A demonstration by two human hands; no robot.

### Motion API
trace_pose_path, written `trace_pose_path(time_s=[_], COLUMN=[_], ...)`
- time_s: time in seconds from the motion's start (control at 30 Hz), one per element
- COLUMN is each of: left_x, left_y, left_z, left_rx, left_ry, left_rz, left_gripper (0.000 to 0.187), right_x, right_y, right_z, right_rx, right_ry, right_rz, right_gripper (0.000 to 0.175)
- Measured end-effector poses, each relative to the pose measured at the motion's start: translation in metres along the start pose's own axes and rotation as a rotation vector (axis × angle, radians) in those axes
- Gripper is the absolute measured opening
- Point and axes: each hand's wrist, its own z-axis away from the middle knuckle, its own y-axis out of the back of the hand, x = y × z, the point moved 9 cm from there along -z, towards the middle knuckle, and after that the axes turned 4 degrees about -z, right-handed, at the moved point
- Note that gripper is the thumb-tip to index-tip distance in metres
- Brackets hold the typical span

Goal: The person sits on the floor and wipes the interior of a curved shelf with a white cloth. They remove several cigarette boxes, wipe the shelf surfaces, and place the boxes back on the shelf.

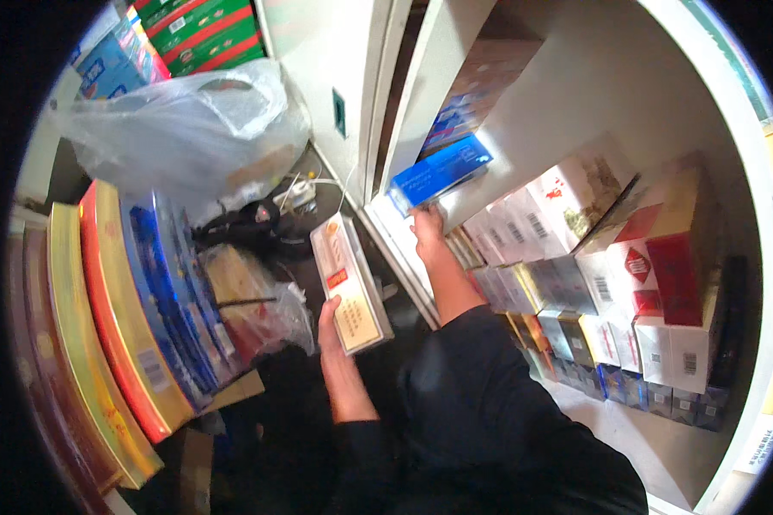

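My left hand (327, 331) grips a cream cigarette carton (349, 283) near its lower end, thumb along the edge. The long box has a red label and printed writing on its broad face. At the cabinet's opening, my right hand (429, 226) has hold of a blue carton (443, 172) by its near end, with the fingers partly hidden beneath it. The blue box lies at a slant just in front of a stack of blue and brown cartons (467, 103) inside the white cabinet.
Stacked white, grey and red cartons (541, 222) fill the cabinet's right side. At left stand large gift boxes (125, 309) in blue, red and yellow. A translucent plastic bag (187, 129), green-and-red boxes (200, 32) and cables (299, 193) lie beyond. The cabinet's sill (393, 248) runs between my hands.
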Motion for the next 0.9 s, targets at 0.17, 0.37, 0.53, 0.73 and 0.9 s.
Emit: trace_pose_path(time_s=[0.17, 0.37, 0.53, 0.73, 0.9], left_x=[0.007, 0.004, -0.015, -0.009, -0.008], left_y=[-0.024, -0.032, -0.043, -0.063, -0.056], left_z=[-0.001, -0.012, -0.020, -0.013, -0.009], left_rx=[-0.091, -0.136, -0.146, -0.172, -0.248], left_ry=[-0.074, -0.070, -0.014, -0.028, 0.005], left_rz=[0.062, 0.081, 0.080, 0.096, 0.126], left_gripper=[0.059, 0.057, 0.063, 0.062, 0.060], right_x=[-0.008, -0.052, -0.059, -0.046, -0.034], right_y=[-0.028, -0.031, -0.019, -0.001, 0.001], right_z=[0.097, 0.201, 0.211, 0.221, 0.224], right_rx=[-0.382, -0.619, -0.486, -0.431, -0.451], right_ry=[-0.276, 0.090, 0.118, 0.018, 0.016], right_rz=[0.097, 0.273, 0.290, 0.272, 0.342], right_gripper=[0.042, 0.049, 0.033, 0.033, 0.031])
